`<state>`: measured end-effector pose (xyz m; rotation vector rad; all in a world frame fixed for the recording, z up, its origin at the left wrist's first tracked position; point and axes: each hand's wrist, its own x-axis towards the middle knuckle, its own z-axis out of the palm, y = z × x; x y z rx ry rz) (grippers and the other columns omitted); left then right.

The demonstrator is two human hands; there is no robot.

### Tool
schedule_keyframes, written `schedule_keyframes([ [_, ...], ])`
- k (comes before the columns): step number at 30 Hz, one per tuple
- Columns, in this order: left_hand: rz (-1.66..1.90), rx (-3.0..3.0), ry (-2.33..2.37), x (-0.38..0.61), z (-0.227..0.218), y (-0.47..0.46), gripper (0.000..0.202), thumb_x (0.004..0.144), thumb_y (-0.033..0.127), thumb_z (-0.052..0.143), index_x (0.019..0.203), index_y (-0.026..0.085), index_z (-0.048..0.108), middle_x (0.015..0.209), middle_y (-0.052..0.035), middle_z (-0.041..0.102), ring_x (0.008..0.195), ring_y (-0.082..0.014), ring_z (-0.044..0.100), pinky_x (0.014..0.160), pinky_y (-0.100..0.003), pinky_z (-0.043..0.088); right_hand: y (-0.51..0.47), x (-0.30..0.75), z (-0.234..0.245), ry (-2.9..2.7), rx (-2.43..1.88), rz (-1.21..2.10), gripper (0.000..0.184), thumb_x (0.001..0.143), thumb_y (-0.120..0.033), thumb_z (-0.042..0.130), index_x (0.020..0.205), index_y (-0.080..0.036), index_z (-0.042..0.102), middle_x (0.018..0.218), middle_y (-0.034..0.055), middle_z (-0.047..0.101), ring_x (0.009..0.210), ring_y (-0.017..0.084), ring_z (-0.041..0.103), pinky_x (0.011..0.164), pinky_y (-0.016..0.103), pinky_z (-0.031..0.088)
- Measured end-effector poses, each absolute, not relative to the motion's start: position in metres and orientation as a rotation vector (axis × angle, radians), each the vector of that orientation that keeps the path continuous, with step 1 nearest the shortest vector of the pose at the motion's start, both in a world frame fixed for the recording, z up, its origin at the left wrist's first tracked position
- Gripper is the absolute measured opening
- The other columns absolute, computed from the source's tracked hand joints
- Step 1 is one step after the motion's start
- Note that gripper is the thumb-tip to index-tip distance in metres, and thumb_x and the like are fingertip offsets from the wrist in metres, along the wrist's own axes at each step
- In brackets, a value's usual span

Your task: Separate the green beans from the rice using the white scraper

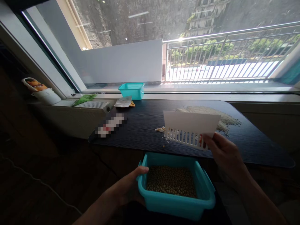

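On the dark table (145,137), a grain heap (226,120) (partly behind the slotted scraper (192,120)); by the window (164,97), a teal tub (132,92). In the right hand (226,151), fingers pinched on the scraper's lower right corner. In the left hand (128,187), thumb over the rim, the bean-filled basin (173,204), below the scraper.

Outside: I see a metal railing (217,59), green trees (267,44) past it.
Slatted ledge (93,105): I make out a green cloth (84,99) near a white container (48,96).
Floor (23,200): one pale cable (44,185).
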<state>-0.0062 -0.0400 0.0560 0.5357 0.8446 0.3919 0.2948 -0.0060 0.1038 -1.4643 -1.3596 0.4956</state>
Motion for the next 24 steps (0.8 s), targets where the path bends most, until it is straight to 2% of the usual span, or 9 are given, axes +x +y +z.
schedule_keyframes([
  [5,0.395,0.541,0.84,-0.01,0.057,-0.04,0.067,0.072,0.054,0.056,0.123,0.01,0.052,0.106,-0.0161,0.066,0.102,-0.033,0.061,0.071,-0.042,0.054,-0.01,0.283,0.1,-1.482,-1.436,0.592,0.03,0.079,-0.048,0.056,0.074,-0.02,0.064,0.062,-0.0007,0.06,0.056,0.014,0.054,0.05,0.022,0.044],
  [10,0.391,0.523,0.858,-0.02,0.06,-0.042,0.067,0.071,0.054,0.057,0.123,0.011,0.052,0.105,-0.0155,0.067,0.1,-0.0319,0.062,0.069,-0.04,0.054,-0.018,0.282,0.102,-1.535,-1.371,0.79,0.028,0.077,-0.048,0.059,0.079,-0.021,0.068,0.069,0.0005,0.066,0.062,0.017,0.06,0.056,0.025,0.049],
  [17,0.406,0.511,0.911,-0.029,0.066,-0.047,0.072,0.069,0.058,0.058,0.123,0.011,0.051,0.105,-0.0154,0.067,0.1,-0.0325,0.061,0.073,-0.043,0.053,-0.004,0.29,0.108,-1.26,-1.536,0.409,0.026,0.078,-0.044,0.058,0.077,-0.02,0.066,0.066,0.0012,0.066,0.06,0.016,0.058,0.055,0.026,0.046],
  [24,0.398,0.508,0.91,-0.029,0.065,-0.046,0.072,0.069,0.059,0.058,0.121,0.01,0.051,0.103,-0.0156,0.067,0.101,-0.0324,0.061,0.075,-0.043,0.052,0.027,0.289,0.101,-1.336,-1.491,0.394,0.027,0.078,-0.045,0.056,0.075,-0.019,0.064,0.061,0.0012,0.064,0.056,0.016,0.057,0.052,0.025,0.044],
])
